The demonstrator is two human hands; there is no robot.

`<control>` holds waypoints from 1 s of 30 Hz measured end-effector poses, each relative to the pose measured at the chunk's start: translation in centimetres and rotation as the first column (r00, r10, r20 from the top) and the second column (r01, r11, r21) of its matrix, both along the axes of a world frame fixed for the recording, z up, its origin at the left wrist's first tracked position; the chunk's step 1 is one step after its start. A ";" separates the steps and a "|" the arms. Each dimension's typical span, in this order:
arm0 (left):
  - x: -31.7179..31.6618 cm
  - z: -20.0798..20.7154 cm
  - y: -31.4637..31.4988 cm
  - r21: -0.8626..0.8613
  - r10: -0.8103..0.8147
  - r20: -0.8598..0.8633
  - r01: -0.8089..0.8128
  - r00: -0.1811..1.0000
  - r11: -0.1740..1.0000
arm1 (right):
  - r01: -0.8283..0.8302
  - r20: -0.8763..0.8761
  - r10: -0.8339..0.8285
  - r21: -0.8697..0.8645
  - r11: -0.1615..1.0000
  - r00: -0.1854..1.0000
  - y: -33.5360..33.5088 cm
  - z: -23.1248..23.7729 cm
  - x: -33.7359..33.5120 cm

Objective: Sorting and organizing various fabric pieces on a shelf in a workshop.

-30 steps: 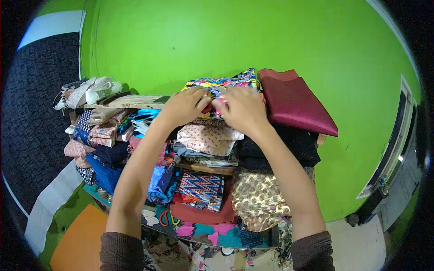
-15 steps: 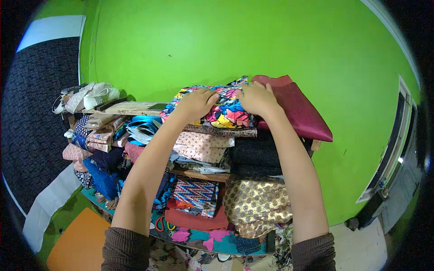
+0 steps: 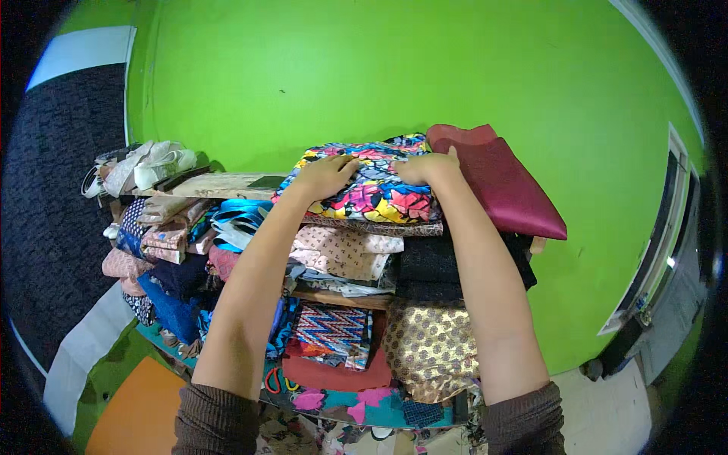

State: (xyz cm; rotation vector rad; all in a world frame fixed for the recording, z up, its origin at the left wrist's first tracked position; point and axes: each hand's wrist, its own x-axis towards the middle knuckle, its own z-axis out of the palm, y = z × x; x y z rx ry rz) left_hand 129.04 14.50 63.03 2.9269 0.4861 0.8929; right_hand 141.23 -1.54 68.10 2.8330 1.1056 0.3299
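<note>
A folded floral cloth [image 3: 371, 199] in bright pink, yellow, blue and black lies on top of the wooden shelf. My left hand [image 3: 326, 179] rests on its left part, fingers stretched out over the print. On the right part lies my right hand [image 3: 428, 170], its fingers apart and pointing inward and up. Neither hand grips anything that I can see. Close to the right hand, a folded maroon cloth [image 3: 504, 186] drapes over the shelf's right end. Beneath the floral cloth shows the edge of a thin brown patterned fabric [image 3: 379, 226].
Lower shelves hold pale pink printed cloth [image 3: 341, 249], black cloth [image 3: 428, 265], zigzag cloth [image 3: 334, 330] and gold dotted cloth [image 3: 428, 345]. Red-handled scissors [image 3: 274, 381] lie low down. White items [image 3: 155, 163] sit at the shelf's left end. A green wall [image 3: 364, 68] stands behind.
My right hand has shifted down and slightly right across the floral cloth, and its fingers have turned inward. The cloth's far right corner now lies flatter. My left hand stays nearly in place.
</note>
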 end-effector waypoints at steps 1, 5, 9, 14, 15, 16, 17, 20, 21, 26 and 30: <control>0.2 -0.4 1.3 0.001 -0.002 -0.001 0.002 1.000 1.000 | 0.002 -0.001 -0.002 0.001 1.000 1.000 0.2 0.2 -0.6; 0.3 -0.6 2.4 0.131 -0.037 -0.002 0.037 0.999 0.991 | 0.080 0.023 -0.082 0.080 0.994 0.996 0.6 -0.1 -1.4; -0.5 -0.2 -0.1 0.035 0.003 0.027 -0.004 1.000 0.999 | 0.046 0.006 -0.048 0.203 0.978 0.999 -1.1 -0.8 0.8; -1.8 0.0 -0.4 0.263 0.058 0.298 -0.140 0.953 0.954 | -0.464 0.306 0.358 0.443 0.767 0.882 -5.8 -2.0 -1.5; -1.7 0.1 -1.2 0.369 0.030 0.441 -0.211 0.897 0.905 | -0.547 0.374 0.401 0.520 0.655 0.836 -7.3 -2.5 -1.4; -1.6 0.3 -1.6 0.387 -0.054 0.493 -0.163 0.869 0.907 | -0.542 0.371 0.397 0.520 0.660 0.840 -8.4 -3.1 -1.2; -1.5 0.3 -2.1 0.385 -0.056 0.492 -0.159 0.869 0.909 | -0.574 0.412 0.403 0.527 0.626 0.817 -9.5 -3.5 -0.9; -0.6 0.5 -7.2 0.312 -0.372 0.257 0.288 0.892 0.906 | -0.578 0.502 0.332 0.485 0.657 0.799 -13.7 -5.5 0.0; -0.1 -0.5 -8.3 0.386 -0.406 0.232 0.300 0.884 0.872 | -0.572 0.558 0.289 0.437 0.694 0.778 -14.7 -6.0 0.3; 1.6 -4.2 -12.4 0.551 -0.220 0.349 -0.010 0.911 0.835 | -0.465 0.640 0.205 0.268 0.844 0.740 -18.9 -7.9 2.5; 2.9 -4.1 -14.2 0.510 -0.186 0.271 0.023 0.944 0.860 | -0.508 0.758 0.196 0.200 0.838 0.622 -20.4 -8.9 5.2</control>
